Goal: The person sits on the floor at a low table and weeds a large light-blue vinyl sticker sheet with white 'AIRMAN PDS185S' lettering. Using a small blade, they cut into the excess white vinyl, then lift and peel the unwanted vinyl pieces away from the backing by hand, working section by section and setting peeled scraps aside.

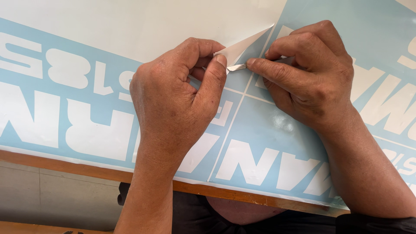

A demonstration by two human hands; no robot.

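Observation:
A large light-blue vinyl sheet with white cut-out letters lies flat on a table. My left hand pinches a small lifted corner flap of the sheet between thumb and forefinger; the flap shows its white underside. My right hand rests on the sheet right beside it, its forefinger tip touching a thin curled sliver of film at the base of the flap. Thin cut lines cross the sheet under both hands.
White backing paper spreads across the far part of the table. The wooden table edge runs along the near side, with a tiled floor below it and my dark clothing close to the edge.

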